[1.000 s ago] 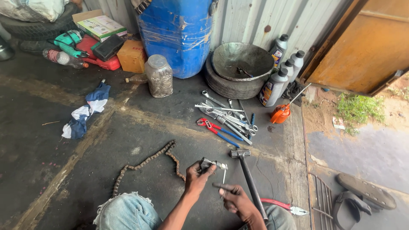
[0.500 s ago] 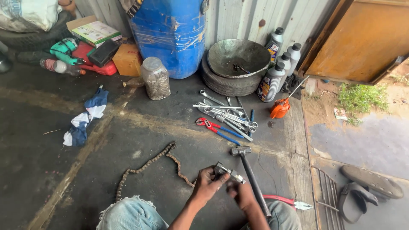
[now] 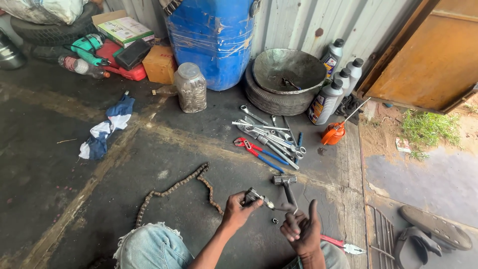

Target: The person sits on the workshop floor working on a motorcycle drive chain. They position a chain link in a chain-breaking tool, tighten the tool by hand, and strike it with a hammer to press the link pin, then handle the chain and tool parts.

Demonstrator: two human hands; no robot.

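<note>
Left hand [image 3: 238, 211] grips a small metal chain tool [image 3: 258, 198] at the drive chain [image 3: 174, 189] end, 6 o'clock | right hand [image 3: 301, 230] closes on the hammer [image 3: 288, 188] handle | step: working a chain link | needs steady aim.

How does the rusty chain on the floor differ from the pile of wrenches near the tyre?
The long rusty brown roller chain lies strung out in a curve, one end by the left hand; the shiny silver steel wrenches lie heaped together, far from both hands. The chain is one flexible piece; the wrenches are several rigid ones. Both rest on the dark concrete floor.
</note>
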